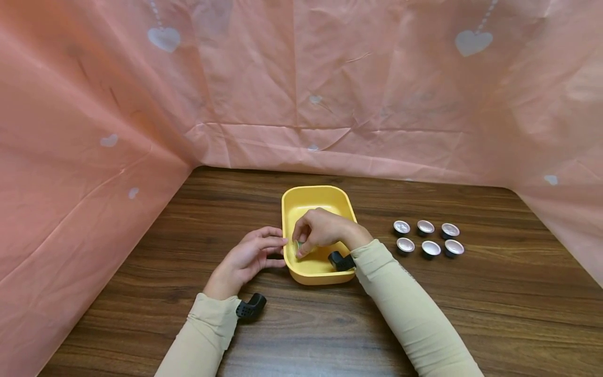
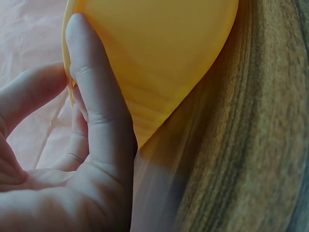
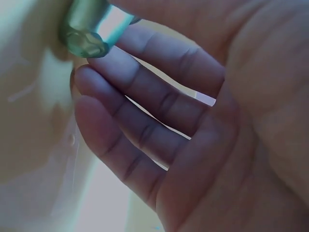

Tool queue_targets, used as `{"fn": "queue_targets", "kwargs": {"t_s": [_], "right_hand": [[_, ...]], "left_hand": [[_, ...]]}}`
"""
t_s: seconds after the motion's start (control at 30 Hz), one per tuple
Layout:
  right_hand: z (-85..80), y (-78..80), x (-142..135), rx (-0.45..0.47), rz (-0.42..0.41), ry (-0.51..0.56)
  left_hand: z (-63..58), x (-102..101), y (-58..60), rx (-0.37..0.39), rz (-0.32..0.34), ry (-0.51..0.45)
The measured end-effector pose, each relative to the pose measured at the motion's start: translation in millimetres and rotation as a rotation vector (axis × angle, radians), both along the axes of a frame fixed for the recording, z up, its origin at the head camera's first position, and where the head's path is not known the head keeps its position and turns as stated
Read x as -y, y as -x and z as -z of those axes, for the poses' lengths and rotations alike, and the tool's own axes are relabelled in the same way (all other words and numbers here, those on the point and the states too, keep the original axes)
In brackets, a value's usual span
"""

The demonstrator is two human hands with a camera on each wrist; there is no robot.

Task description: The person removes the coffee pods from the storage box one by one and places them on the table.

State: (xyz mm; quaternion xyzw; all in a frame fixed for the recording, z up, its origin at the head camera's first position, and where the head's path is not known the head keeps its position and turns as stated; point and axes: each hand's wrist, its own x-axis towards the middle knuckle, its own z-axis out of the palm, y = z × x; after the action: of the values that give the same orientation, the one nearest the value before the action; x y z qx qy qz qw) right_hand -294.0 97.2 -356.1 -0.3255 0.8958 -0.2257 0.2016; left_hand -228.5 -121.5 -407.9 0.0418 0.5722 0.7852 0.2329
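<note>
My right hand (image 1: 322, 228) reaches down inside a yellow plastic bin (image 1: 319, 192). Between its thumb and fingertips it pinches a shiny green coffee capsule (image 3: 88, 41), close to the bin's left inner wall. In the head view only a small part of that capsule shows past the fingers. My left hand (image 1: 247, 256) rests against the outside of the bin's left wall, fingers fairly straight. In the left wrist view its thumb (image 2: 99, 92) lies along the outer wall, and another fingertip touches the rim.
Several coffee capsules (image 1: 425, 227) with pale foil lids and dark bodies stand in two rows on the wooden table (image 1: 494, 303), right of the bin. A pink curtain with white hearts (image 1: 325, 78) encloses the back and sides. Each wrist wears a black camera mount (image 1: 251, 306).
</note>
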Motion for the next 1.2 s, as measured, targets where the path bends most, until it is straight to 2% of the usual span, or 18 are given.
{"fn": "queue_targets", "kwargs": {"t_s": [0.77, 0.97, 1.2], "right_hand": [[-2.5, -0.2, 2.0, -0.043, -0.004, -0.01], [-2.1, -1.1, 1.3, -0.103, 0.021, 0.061], [-2.4, -1.5, 1.7, -0.124, 0.031, 0.116]], "left_hand": [[-2.0, -0.9, 1.6, 0.008, -0.006, 0.015], [-1.5, -0.2, 0.4, -0.003, 0.003, 0.005], [-0.5, -0.6, 1.0, -0.001, 0.005, 0.009]]}}
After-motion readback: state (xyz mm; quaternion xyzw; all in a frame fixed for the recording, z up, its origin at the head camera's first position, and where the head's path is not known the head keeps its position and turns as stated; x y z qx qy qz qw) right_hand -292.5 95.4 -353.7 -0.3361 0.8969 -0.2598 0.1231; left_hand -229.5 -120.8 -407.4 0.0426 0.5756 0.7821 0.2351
